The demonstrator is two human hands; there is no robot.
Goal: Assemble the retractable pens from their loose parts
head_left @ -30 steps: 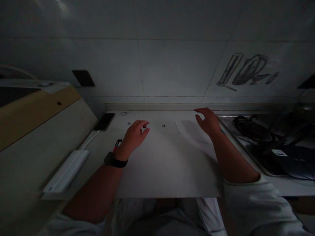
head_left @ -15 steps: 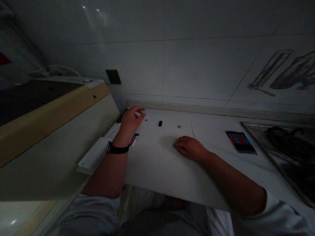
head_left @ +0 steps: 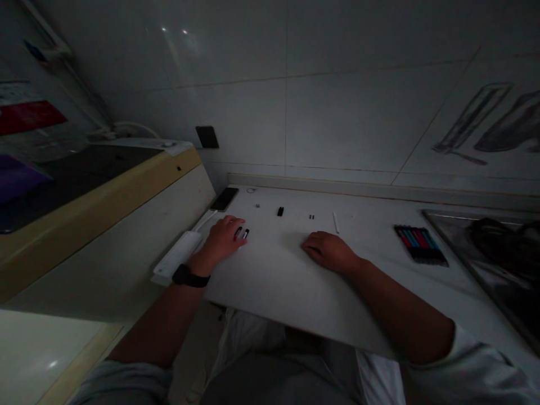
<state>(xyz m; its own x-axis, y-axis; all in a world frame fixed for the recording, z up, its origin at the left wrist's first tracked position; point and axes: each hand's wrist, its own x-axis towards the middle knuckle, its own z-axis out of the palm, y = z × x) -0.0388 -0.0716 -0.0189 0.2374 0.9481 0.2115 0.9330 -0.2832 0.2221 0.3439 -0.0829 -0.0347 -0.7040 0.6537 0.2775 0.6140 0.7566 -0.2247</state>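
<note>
My left hand, wearing a black wristwatch, is low over the left part of the white tabletop. Its thumb and fingers are apart on either side of two small slim pieces with black ends, one partly red and one partly white. Whether the fingertips touch them I cannot tell. My right hand rests on the tabletop with fingers curled in; no object shows in it. Beyond the hands lie a small black piece, two tiny dark bits and a thin white stick.
A dark phone lies at the back left, near a white power strip beside a cream-coloured cabinet. Tiny metallic bits lie nearby. On the right are a pack of coloured pens and a metal-rimmed tray with dark things inside.
My left hand has come back from the table's far left towards me, down over the red and white pieces. The phone now shows. My right hand stays put; the view has shifted slightly.
</note>
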